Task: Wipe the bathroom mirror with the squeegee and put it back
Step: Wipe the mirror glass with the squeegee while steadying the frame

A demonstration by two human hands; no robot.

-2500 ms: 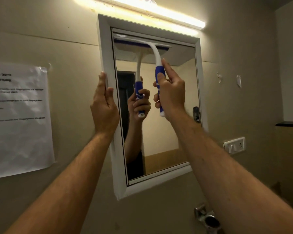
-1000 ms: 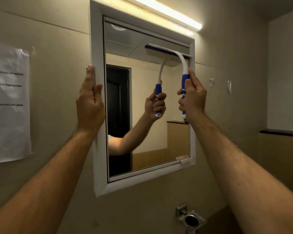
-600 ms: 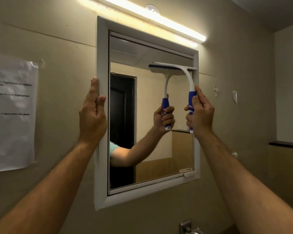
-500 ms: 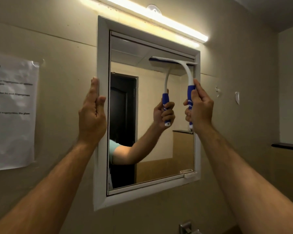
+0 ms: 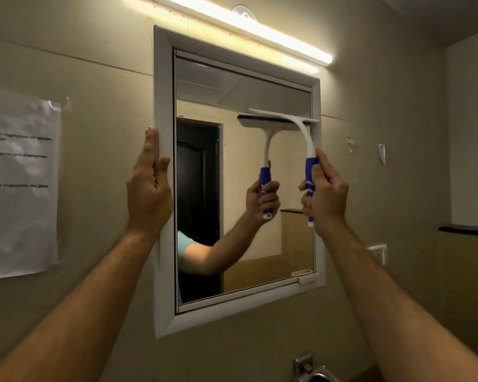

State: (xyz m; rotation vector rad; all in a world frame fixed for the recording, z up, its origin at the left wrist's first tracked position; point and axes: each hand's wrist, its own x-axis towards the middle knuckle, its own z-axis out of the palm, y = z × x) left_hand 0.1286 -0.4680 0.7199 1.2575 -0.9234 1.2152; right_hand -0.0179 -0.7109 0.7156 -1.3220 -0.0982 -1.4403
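Note:
The white-framed bathroom mirror (image 5: 164,78) hangs on the beige wall. My right hand (image 5: 326,197) is closed around the blue grip of the squeegee (image 5: 305,133). Its curved white neck rises to the blade, which lies flat against the glass in the upper right part of the mirror and reaches the right frame edge. My left hand (image 5: 149,194) clasps the frame's left edge, fingers along the side and thumb on the front. The glass reflects my right arm, the squeegee and a dark doorway.
A lit tube light (image 5: 260,28) runs above the mirror. A taped paper notice (image 5: 20,188) hangs to the left. On the right are a wall socket (image 5: 378,253), a small white hook (image 5: 381,153) and a dark ledge (image 5: 467,230). A metal fixture (image 5: 312,370) sits below.
The squeegee shifted from the mirror's top middle to its right side, and in the last half second my right hand drew the blade downward. My left hand stayed on the frame.

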